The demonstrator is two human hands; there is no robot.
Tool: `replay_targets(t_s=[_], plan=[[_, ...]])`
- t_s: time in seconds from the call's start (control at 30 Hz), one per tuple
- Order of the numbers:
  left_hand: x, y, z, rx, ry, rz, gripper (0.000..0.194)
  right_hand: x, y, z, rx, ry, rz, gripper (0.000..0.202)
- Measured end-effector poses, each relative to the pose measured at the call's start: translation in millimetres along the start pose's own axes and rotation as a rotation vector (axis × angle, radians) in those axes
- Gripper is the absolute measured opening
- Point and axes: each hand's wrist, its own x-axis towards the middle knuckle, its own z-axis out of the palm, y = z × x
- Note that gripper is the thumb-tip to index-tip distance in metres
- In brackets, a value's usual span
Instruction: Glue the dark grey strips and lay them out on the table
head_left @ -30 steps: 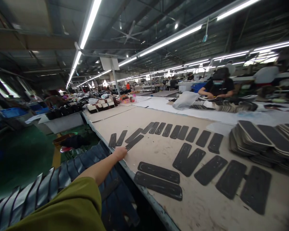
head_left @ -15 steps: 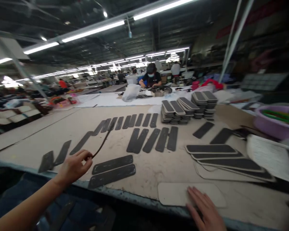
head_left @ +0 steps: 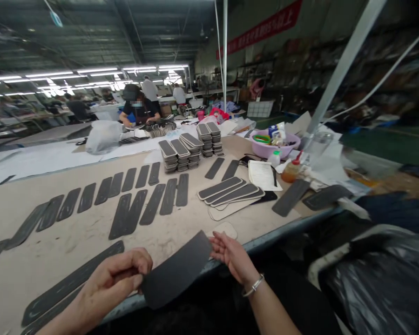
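My left hand (head_left: 117,279) is closed in a pinch on the near-left end of a dark grey, rounded strip-shaped panel (head_left: 178,272). The panel is tilted and slightly curved, held over the table's front edge. At its other end, my right hand (head_left: 232,256) has its palm turned up and fingers stretched out. Its fingertips meet the panel's edge; whether they grip it I cannot tell. Behind the right fingers, part of a cream board (head_left: 228,229) lies on the table. A long dark panel (head_left: 73,281) lies beside my left hand, with another partly hidden by the forearm.
Rows of dark panels (head_left: 132,214) cover the tan table (head_left: 192,223). Beyond are cream-edged stacks (head_left: 181,153) and a fanned pile (head_left: 230,190). To the right are a purple basin (head_left: 274,149), a bottle of amber liquid (head_left: 291,172) and a metal pole (head_left: 345,65). A co-worker (head_left: 139,107) sits opposite.
The view has swung right. My left hand has gone from a dark strip over the table to the grey panel. My right hand has lifted off the cream board and turned palm up.
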Motion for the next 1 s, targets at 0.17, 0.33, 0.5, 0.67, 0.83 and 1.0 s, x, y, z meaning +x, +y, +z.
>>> replay_targets(t_s=[0.17,0.33,0.5,0.67,0.83,1.0], plan=[[6,-18,8.4,-0.127,-0.011,-0.170,0.022,-3,-15,-7,-0.016,-0.010,-0.027,0.054],[3,-31,8.2,-0.219,-0.033,-0.226,0.024,2,-15,-15,-0.032,0.059,-0.021,0.057],[-1,-30,9.7,-0.251,-0.133,-0.223,0.031,8,-5,-7,-0.075,0.036,0.061,0.055],[-5,-25,6.8,-0.280,-0.229,-0.182,0.029,6,-2,5,-0.165,-0.030,0.062,0.048],[-7,-31,6.5,-0.261,-0.182,-0.256,0.027,6,-5,-1,-0.351,0.002,-0.019,0.047],[6,-57,7.5,-0.194,0.044,-0.439,0.021,11,-17,-24,-0.659,0.236,-0.175,0.038]])
